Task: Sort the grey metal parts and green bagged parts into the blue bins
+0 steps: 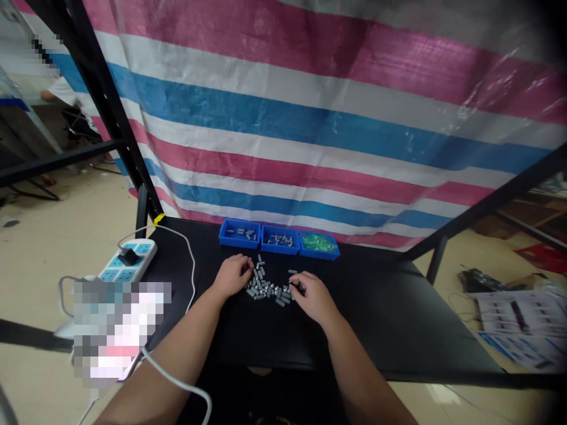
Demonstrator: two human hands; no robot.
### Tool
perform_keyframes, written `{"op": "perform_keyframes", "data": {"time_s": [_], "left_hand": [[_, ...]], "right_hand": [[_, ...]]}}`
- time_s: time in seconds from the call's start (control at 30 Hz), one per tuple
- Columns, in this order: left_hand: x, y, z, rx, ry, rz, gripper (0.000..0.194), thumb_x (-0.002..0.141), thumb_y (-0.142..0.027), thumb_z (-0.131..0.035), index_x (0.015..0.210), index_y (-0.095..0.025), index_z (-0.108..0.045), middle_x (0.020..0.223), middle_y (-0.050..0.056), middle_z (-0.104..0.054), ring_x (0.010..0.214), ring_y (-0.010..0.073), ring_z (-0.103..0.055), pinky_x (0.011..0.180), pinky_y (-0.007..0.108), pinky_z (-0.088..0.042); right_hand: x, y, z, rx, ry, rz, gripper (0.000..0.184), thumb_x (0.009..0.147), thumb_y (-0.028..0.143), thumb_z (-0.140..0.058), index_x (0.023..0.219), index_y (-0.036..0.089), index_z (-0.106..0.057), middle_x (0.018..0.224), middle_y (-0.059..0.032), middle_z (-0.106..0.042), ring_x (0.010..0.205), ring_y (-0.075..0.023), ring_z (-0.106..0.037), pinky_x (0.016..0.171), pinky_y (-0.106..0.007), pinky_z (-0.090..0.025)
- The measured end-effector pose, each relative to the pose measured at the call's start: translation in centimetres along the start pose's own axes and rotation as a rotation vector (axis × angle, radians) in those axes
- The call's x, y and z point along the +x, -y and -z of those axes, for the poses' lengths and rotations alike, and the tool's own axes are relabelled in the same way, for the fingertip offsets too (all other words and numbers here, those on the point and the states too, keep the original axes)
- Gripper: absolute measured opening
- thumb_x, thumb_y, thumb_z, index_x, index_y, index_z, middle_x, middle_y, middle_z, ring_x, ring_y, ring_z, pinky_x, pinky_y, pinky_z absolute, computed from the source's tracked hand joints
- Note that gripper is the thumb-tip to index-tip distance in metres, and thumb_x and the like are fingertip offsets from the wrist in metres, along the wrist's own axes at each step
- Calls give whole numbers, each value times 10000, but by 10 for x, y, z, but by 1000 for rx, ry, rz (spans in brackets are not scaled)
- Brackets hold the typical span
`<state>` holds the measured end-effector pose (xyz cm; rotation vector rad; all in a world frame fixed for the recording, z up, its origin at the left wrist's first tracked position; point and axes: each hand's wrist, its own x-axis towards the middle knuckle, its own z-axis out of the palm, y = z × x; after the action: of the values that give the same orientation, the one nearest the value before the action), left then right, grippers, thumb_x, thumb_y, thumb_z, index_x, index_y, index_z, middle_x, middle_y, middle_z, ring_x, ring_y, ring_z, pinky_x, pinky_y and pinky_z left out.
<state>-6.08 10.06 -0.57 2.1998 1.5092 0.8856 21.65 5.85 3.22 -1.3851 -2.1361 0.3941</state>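
A loose pile of small grey cylindrical pieces [266,287], mixed with shiny silver bits, lies on the black table [376,319]. At the pile's left edge is my left hand [231,276], its fingers curled and the thumb tucked toward them. Across the pile, my right hand [313,295] bends its fingers and thumb together beside the rightmost pieces. Whatever either set of fingertips holds is too small to make out. One grey piece [293,271] lies apart, just beyond my right fingers.
Behind the pile stand a blue bin of grey cylinders [240,243], a blue bin of shiny metal parts [280,250] and a blue bin of green pieces [319,255]. At left are a power strip [140,260] and a white cable [194,277]. A striped sheet [310,136] hangs behind.
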Motion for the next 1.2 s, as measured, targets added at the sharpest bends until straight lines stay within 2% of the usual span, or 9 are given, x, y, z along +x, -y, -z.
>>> {"op": "perform_keyframes", "data": {"time_s": [0.1, 0.2, 0.43, 0.63, 0.87, 0.97, 1.07, 1.2], "left_hand": [[0, 0, 0, 1, 6, 9, 110, 853, -212, -579, 889, -219, -683, 807, 27, -600, 797, 192, -580, 743, 298, -424], [0, 1, 0, 8, 5, 12, 106, 857, -218, -579, 886, -220, -680, 802, 25, -596, 790, 191, -577, 733, 297, -420], [0, 1, 0, 12, 4, 7, 99, 851, -207, -588, 879, -222, -681, 802, 24, -604, 781, 188, -579, 716, 296, -415], [0, 0, 0, 4, -4, -2, 98, 852, -203, -588, 877, -218, -681, 818, 31, -614, 796, 193, -586, 733, 302, -422], [-1, 1, -1, -4, -4, 2, 112, 849, -198, -582, 889, -217, -685, 844, 40, -623, 836, 201, -595, 764, 310, -439], [0, 1, -1, -8, -3, 2, 113, 853, -205, -577, 894, -218, -682, 850, 41, -625, 839, 203, -594, 771, 312, -440], [-1, 2, -1, -4, -1, -1, 112, 857, -219, -579, 902, -223, -681, 830, 37, -612, 818, 202, -588, 760, 311, -435], [-2, 1, 0, -10, -4, -14, 118, 848, -199, -578, 903, -219, -681, 817, 35, -603, 810, 198, -582, 747, 306, -425]], "right_hand": [[-14, 8, 2, -7, 115, 66, 297, 821, 137, -644, 1082, 263, -710, 1036, -45, -690, 987, -228, -637, 896, -364, -522], [-20, 15, 3, -16, 177, 97, 374, 789, 126, -691, 1129, 281, -696, 1086, -39, -681, 1027, -230, -629, 918, -359, -521], [-14, 9, -6, -116, 161, 113, 293, 785, 98, -699, 1016, 279, -718, 992, -26, -698, 945, -223, -631, 858, -347, -526], [-3, 7, -10, -176, 123, 173, 202, 776, 174, -748, 945, 284, -750, 1090, -43, -649, 1006, -227, -607, 876, -361, -509], [33, 8, 0, -89, 205, 304, 115, 798, 158, -700, 853, 253, -737, 848, -4, -686, 796, -162, -620, 767, -289, -483], [58, 13, -1, -15, 136, 269, 118, 801, 168, -690, 879, 246, -731, 777, 8, -662, 718, -146, -605, 682, -256, -470], [91, 24, -13, 90, -30, 248, 139, 852, 209, -648, 959, 242, -731, 759, 2, -657, 700, -146, -611, 696, -259, -494], [136, 44, -30, 236, -208, 190, 164, 832, 249, -673, 981, 208, -730, 815, -28, -704, 657, -140, -618, 666, -266, -527]]}}
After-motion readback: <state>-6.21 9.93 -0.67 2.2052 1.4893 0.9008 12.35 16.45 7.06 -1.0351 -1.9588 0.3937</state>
